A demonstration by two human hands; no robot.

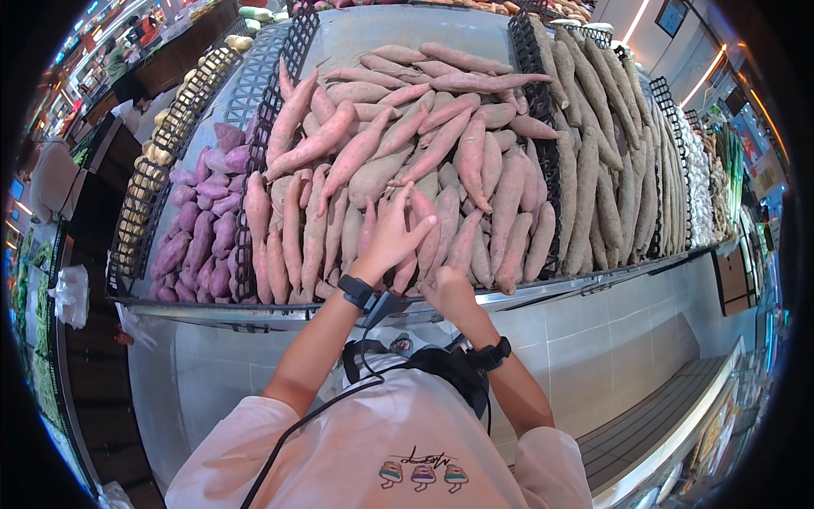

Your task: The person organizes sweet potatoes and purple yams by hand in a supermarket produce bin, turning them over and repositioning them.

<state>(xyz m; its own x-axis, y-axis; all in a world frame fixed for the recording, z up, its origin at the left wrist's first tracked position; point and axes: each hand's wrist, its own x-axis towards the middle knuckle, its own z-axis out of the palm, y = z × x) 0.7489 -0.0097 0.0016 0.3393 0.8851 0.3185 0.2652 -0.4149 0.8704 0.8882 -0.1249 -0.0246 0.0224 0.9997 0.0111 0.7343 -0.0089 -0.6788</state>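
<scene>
A heap of pink-skinned sweet potatoes fills the middle section of a sloping produce stand. My left hand lies over its lower middle, thumb and fingers spread around the upper part of a sweet potato; whether it grips it cannot be told. Lower and to the right, my right hand is at the stand's front edge, its fingers curled at the lower end of a sweet potato; its fingertips are partly hidden. Both wrists wear black bands.
Black plastic mesh dividers flank the heap. Purple sweet potatoes lie to the left, potatoes farther left, and long brown yams to the right. A metal rail runs along the front. A black cable hangs beside my left arm.
</scene>
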